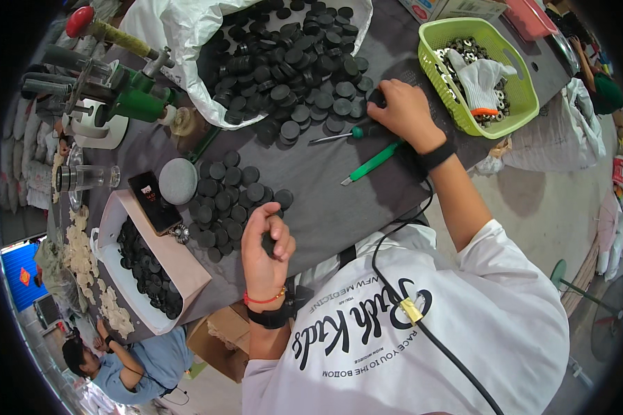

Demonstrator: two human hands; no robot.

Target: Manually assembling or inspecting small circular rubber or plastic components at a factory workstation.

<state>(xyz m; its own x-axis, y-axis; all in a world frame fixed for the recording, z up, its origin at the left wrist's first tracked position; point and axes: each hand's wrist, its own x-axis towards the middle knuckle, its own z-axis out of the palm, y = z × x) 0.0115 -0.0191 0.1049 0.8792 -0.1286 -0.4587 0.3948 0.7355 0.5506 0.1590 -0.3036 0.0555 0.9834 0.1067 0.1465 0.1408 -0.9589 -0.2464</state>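
Observation:
My left hand is over the table's near edge, its fingers curled round a black disc in the palm. Just beyond it lies a small heap of black discs. Farther right, my right hand pinches another black disc at the edge of a large pile of discs. That pile spills out of a white sack. Close below my right hand are a screwdriver and a green cutter knife, both flat on the table.
A white box of black discs stands at left, a phone on its rim beside a round grey stone. Behind it is a green hand press. At right, a green basket holds metal parts and a glove. Another person sits lower left.

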